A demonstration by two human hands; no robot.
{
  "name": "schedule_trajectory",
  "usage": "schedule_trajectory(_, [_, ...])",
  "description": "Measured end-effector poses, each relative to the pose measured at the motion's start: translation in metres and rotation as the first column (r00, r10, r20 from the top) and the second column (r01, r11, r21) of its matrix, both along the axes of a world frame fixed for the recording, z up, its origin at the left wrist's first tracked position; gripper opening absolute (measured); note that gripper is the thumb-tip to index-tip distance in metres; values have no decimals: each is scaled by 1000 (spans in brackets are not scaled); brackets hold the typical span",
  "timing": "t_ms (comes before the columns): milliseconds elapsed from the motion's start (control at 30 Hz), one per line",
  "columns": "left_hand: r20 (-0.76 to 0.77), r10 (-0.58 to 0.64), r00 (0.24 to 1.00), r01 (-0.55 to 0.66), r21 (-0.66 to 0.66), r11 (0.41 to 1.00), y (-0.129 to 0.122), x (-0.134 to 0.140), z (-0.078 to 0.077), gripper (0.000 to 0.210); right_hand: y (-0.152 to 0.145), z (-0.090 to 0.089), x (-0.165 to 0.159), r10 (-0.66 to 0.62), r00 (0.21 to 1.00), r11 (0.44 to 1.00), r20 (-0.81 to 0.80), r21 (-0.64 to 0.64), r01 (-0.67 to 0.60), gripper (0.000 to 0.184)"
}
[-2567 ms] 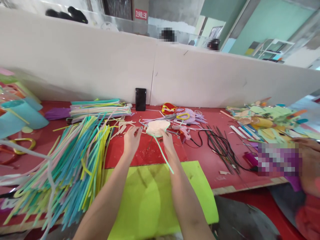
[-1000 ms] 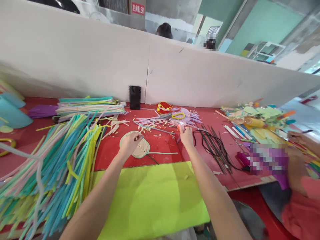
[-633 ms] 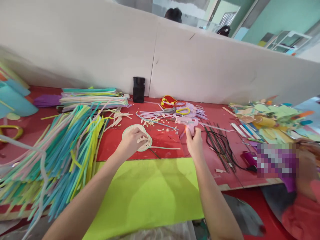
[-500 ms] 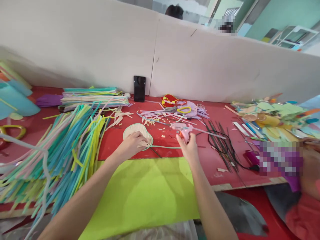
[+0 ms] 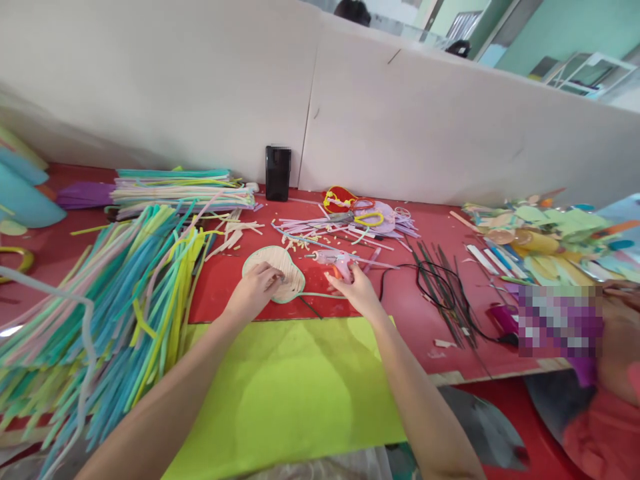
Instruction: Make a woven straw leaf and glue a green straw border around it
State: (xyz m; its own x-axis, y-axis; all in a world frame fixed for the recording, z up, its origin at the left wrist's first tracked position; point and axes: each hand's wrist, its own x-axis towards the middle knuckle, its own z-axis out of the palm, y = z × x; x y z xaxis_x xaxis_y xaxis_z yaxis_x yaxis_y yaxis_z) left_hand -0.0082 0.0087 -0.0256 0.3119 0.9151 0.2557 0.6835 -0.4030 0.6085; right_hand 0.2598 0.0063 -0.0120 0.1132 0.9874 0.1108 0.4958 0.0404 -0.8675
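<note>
A pink hot glue gun (image 5: 334, 259) with an orange trigger is gripped in my right hand (image 5: 357, 291). Its nozzle points left, and a long glue stick sticks out behind it. Left of the nozzle lies a cream, striped, rounded piece (image 5: 273, 257) with a pale green outline. Over its lower middle is my left hand (image 5: 256, 288), fingers and thumb pinched together. Anything between those fingertips is too small to make out. A thin pale green strip (image 5: 323, 295) runs from the piece's right edge towards my right hand.
Colourful strips (image 5: 140, 293) heap up on the left. A black phone (image 5: 278, 173) leans on the white partition (image 5: 200, 87). Yellow-handled scissors (image 5: 367, 219) lie among lilac strips. Black cable (image 5: 425, 283) crosses dark sticks on the right. A co-worker's arm (image 5: 620, 347) is at far right.
My right hand has carried the glue gun left, so its nozzle is close to the cream piece. My left hand has shifted slightly left and its fingers are drawn into a pinch.
</note>
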Motion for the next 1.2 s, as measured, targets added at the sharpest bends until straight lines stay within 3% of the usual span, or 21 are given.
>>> schedule_trajectory(67, [-11, 17, 1000, -17, -2, 1000, 2, -4, -2, 21, 15, 4, -1, -2, 999, 1000, 54, 3, 2, 41])
schedule_trajectory(200, [1, 85, 996, -85, 21, 996, 5, -12, 0, 21, 42, 19, 9, -266, 964, 950, -27, 161, 267, 44])
schedule_trajectory(300, [11, 116, 993, -116, 31, 993, 3, -13, 6, 19, 44, 30, 19, -214, 959, 953, -184, 177, 247, 41])
schedule_trajectory(400, [18, 68, 998, -68, 45, 997, -1, -10, 11, 18, 26, 32, 20, -209, 968, 965, -141, 131, 227, 43])
schedule_trajectory(500, [12, -55, 998, 54, 52, 997, -6, -4, 12, 17, -3, 24, 13, -270, 960, 958, 79, 118, 260, 51])
schedule_trajectory(600, [-10, -165, 986, 166, 35, 986, -8, 1, 7, 17, -31, 8, 2, -348, 880, 937, 323, 149, 316, 54])
schedule_trajectory(700, [-9, -208, 978, 208, 16, 978, -6, 3, 1, 20, -49, -7, -5, -351, 815, 936, 461, 200, 290, 49])
schedule_trajectory(833, [-13, -236, 972, 236, 33, 971, -7, 6, -1, 19, -55, -20, -4, -318, 770, 947, 554, 230, 225, 45])
schedule_trajectory(1200, [42, -255, 966, 258, -81, 963, -4, 10, -4, 21, -61, -27, -2, -236, 767, 959, 597, 271, 84, 43])
